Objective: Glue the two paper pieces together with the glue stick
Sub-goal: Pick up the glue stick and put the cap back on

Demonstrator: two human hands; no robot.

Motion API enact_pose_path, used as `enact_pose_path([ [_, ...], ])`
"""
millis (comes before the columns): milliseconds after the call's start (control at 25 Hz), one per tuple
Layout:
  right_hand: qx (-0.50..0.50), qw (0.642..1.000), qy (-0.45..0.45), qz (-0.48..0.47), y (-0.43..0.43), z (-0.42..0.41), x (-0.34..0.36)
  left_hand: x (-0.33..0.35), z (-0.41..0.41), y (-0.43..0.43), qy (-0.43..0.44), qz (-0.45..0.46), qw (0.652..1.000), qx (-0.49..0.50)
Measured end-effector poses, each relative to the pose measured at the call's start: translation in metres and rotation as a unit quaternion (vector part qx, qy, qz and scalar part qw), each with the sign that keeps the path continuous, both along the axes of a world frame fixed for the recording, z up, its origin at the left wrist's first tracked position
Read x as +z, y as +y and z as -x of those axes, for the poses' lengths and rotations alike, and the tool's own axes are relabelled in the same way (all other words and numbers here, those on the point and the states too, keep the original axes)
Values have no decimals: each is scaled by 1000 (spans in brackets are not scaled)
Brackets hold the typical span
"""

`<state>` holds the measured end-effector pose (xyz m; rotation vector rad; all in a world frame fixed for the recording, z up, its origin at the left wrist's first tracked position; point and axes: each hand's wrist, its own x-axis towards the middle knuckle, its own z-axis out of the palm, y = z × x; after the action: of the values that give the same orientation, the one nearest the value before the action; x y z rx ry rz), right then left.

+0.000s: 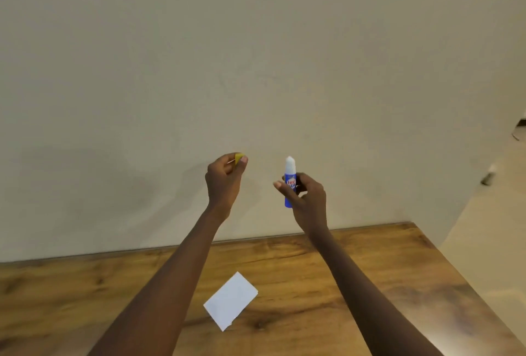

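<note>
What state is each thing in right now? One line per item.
glue stick: uncapped, white tip exposed, upright, held in air by right hand.
yellow cap: off the stick, pinched in left hand, raised.
white paper: flat on wooden table, untouched; only one piece discernible.

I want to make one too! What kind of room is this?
Probably a plain room at home or a small workroom, set up for crafts. A wooden table stands against a bare cream wall, with pale floor beside it and white paper lying on the table.
</note>
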<state>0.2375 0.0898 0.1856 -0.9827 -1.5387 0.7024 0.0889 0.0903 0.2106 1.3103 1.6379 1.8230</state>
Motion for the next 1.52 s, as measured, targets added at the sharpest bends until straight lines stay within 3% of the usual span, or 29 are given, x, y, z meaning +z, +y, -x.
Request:
enact_pose_path([
  [280,13,999,17,-49,-26,26,68,62,30,-53,-68,-37,997,7],
  [480,41,997,45,-40,-43,37,83,86,22,-77,-103,-29,989,-100],
  [880,134,990,50,-24,-53,42,95,111,3,-92,-78,42,966,-244],
  [1200,169,984,46,-4,-63,41,97,112,7,-93,-7,12,980,-197],
  [1280,229,958,132,113,-67,38,92,111,8,-93,-34,-15,981,-191],
  [1400,330,852,262,310,-76,36,85,110,9,-91,-90,-46,973,-206],
  [1520,349,764,405,361,-83,41,86,111,5,-93,-111,-64,966,-225],
])
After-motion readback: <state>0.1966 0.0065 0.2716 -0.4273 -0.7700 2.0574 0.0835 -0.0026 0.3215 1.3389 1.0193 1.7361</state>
